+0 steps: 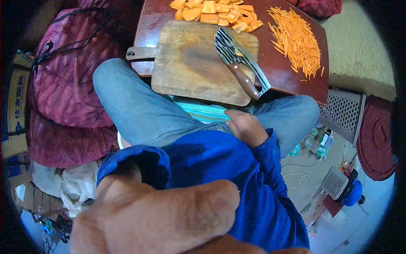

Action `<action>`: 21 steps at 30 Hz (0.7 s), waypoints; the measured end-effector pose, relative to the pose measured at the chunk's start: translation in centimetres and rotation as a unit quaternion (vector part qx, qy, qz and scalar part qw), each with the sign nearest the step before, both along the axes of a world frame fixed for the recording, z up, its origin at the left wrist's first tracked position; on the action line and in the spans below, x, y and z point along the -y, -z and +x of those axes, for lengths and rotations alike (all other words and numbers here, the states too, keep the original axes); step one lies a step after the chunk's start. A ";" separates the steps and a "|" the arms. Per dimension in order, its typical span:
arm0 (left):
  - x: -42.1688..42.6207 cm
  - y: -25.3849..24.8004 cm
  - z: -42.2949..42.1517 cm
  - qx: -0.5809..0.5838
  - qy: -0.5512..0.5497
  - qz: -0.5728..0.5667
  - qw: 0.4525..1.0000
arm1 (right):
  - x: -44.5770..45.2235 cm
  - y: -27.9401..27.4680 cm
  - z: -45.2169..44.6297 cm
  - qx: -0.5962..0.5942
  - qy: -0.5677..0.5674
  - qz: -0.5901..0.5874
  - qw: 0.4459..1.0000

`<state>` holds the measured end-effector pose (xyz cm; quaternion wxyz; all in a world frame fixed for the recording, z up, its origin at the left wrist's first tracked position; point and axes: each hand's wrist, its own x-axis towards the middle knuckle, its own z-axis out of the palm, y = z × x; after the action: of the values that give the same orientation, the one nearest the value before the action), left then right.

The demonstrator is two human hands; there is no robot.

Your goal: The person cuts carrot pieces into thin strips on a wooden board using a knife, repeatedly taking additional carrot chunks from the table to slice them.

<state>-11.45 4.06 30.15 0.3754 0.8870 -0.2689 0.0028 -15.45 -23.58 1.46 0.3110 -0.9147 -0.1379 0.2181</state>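
My left hand (169, 207) is large and close to the camera at the lower left, one finger stretched out to the right. Nothing shows in it, though its lower part is cut off. My right hand (248, 128) rests over my lap, thumb and finger slightly apart, by a teal woven cloth (198, 110); its other fingers are hidden. In front, a wooden cutting board (186, 59) lies on the low dark red table (275, 76). A cleaver (241, 63) with a patterned blade and brown handle lies across the board's right side, out of both hands.
Behind the board is a pile of orange vegetable chunks (215, 15); thin orange shreds (298, 42) are heaped at right. Red mesh sacks (72, 76) stand at left. A grey plastic crate (342, 112) and bottles (313, 144) are at right. Another person (353, 192) is farther off.
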 end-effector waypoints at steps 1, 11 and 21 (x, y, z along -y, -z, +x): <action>0.0 0.1 -0.4 -0.001 -0.011 0.005 1.000 | 0.1 -0.1 0.0 0.004 0.000 -0.001 1.000; 1.4 8.4 2.4 0.044 0.223 0.168 0.959 | 0.7 0.4 -0.5 0.008 -0.005 -0.022 1.000; -7.3 22.9 2.1 0.040 0.056 0.361 0.930 | 2.7 -3.8 -1.2 0.037 -0.029 0.000 0.999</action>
<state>-9.31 11.37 7.26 0.0183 0.9452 -0.3161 -0.0796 -16.68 -26.32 5.29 0.2996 -0.9177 -0.1756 0.1928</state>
